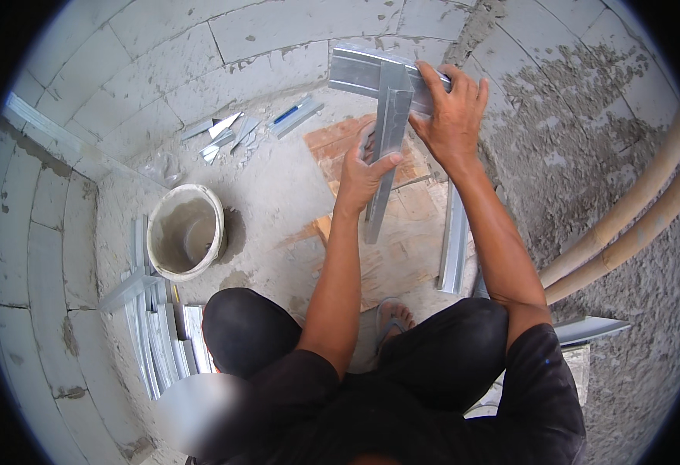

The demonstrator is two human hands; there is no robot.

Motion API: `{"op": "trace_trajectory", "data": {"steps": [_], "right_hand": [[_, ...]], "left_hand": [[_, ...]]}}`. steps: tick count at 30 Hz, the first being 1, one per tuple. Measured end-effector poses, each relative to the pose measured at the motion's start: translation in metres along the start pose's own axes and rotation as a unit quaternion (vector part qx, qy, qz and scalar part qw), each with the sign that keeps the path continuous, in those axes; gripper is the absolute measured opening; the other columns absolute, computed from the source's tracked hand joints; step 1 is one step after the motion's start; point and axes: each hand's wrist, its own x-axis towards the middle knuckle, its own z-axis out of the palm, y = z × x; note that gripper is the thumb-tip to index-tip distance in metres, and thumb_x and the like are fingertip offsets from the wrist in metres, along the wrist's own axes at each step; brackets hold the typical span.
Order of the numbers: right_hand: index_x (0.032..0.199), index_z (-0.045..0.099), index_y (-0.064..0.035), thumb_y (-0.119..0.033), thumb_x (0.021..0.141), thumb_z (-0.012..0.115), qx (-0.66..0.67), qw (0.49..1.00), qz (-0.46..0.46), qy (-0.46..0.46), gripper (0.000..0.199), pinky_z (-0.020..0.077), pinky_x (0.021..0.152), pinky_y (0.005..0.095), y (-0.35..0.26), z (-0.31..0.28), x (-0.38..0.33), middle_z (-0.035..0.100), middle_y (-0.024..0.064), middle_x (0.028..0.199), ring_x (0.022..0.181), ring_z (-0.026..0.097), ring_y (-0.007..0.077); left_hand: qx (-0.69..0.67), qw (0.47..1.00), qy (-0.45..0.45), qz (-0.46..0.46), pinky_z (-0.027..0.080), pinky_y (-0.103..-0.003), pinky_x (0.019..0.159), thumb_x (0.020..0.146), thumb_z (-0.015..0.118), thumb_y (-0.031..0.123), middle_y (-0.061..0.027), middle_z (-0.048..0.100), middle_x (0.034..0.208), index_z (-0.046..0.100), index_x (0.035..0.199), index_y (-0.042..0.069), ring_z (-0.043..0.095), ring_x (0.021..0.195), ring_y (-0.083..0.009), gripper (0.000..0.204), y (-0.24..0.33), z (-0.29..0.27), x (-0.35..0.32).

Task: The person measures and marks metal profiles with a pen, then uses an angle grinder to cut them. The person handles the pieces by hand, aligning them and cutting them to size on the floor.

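Two pieces of silvery galvanized metal channel meet in a T shape in front of me, above the floor. My left hand point(363, 172) grips the longer channel point(392, 116), which slants down toward me, with the thumb across its front. The shorter crosswise channel point(357, 71) sits behind its upper end. My right hand point(456, 116) holds the right end of that crosswise piece, thumb below and fingers over the top edge. Whether the two channels are fastened together cannot be seen. Part of the left fingers is hidden behind the longer channel.
A mortar-stained bucket point(175, 221) stands left, near stacked metal channels point(154, 333). Metal offcuts point(231, 138) and a blue pen point(287, 114) lie by the block wall point(278, 31). Another channel point(453, 244) lies right of reddish boards point(340, 143); bamboo poles point(626, 205) lean farther right.
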Motion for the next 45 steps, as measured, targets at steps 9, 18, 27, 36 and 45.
{"op": "trace_trajectory", "data": {"steps": [9, 18, 27, 36, 45], "right_hand": [[0.147, 0.054, -0.0249, -0.027, 0.068, 0.096, 0.002, 1.000, 0.012, 0.004, 0.089, 0.0223, 0.122, 0.0682, 0.001, 0.001, -0.001, 0.055, 0.0112, 0.134, 0.132, 0.049, 0.0327], [0.141, 0.054, 0.0008, -0.043, 0.069, 0.091, 0.047, 0.974, 0.211, -0.076, 0.092, 0.0339, 0.115, 0.0605, 0.015, 0.015, -0.008, 0.058, 0.0205, 0.127, 0.122, 0.057, 0.0371], [0.133, 0.059, 0.0049, -0.053, 0.091, 0.077, 0.623, 0.609, 0.465, -0.157, 0.074, 0.0600, 0.084, 0.0389, 0.041, 0.015, -0.029, 0.067, 0.0147, 0.112, 0.098, 0.072, 0.0254], [0.135, 0.058, -0.0010, -0.069, 0.097, 0.063, 0.707, 0.522, 0.448, -0.163, 0.079, 0.0591, 0.080, 0.0385, 0.059, 0.020, -0.045, 0.066, 0.0083, 0.108, 0.099, 0.067, 0.0203], [0.132, 0.063, 0.0029, -0.020, 0.090, 0.082, 0.639, 0.608, 0.462, -0.095, 0.052, 0.0541, 0.098, 0.0408, 0.052, -0.001, -0.053, 0.072, 0.0143, 0.117, 0.107, 0.070, 0.0237]], "left_hand": [[-0.007, 1.000, 0.014, 0.003, 0.048, -0.035, 0.107, 0.081, 0.091, 0.028, -0.0149, 0.063, 0.136, 0.048, 0.151, -0.002, 0.062, 0.122, -0.0221, 0.087, 0.002, 0.003, 0.000], [-0.004, 1.000, 0.028, -0.002, 0.050, -0.034, 0.105, 0.080, 0.092, 0.033, -0.0150, 0.064, 0.134, 0.048, 0.151, -0.002, 0.063, 0.120, -0.0219, 0.091, -0.002, 0.002, 0.001], [-0.015, 0.999, 0.033, 0.006, 0.050, -0.034, 0.105, 0.080, 0.093, 0.037, -0.0149, 0.064, 0.134, 0.048, 0.152, -0.002, 0.064, 0.120, -0.0218, 0.093, -0.005, 0.002, 0.003], [0.008, 0.999, 0.042, -0.003, 0.051, -0.035, 0.104, 0.080, 0.093, 0.038, -0.0140, 0.065, 0.132, 0.049, 0.151, -0.001, 0.064, 0.119, -0.0210, 0.092, -0.003, 0.000, 0.004], [-0.012, 0.999, 0.044, -0.003, 0.049, -0.032, 0.104, 0.081, 0.092, 0.042, -0.0086, 0.065, 0.127, 0.050, 0.150, 0.001, 0.062, 0.118, -0.0178, 0.091, -0.003, -0.008, 0.003]]}}
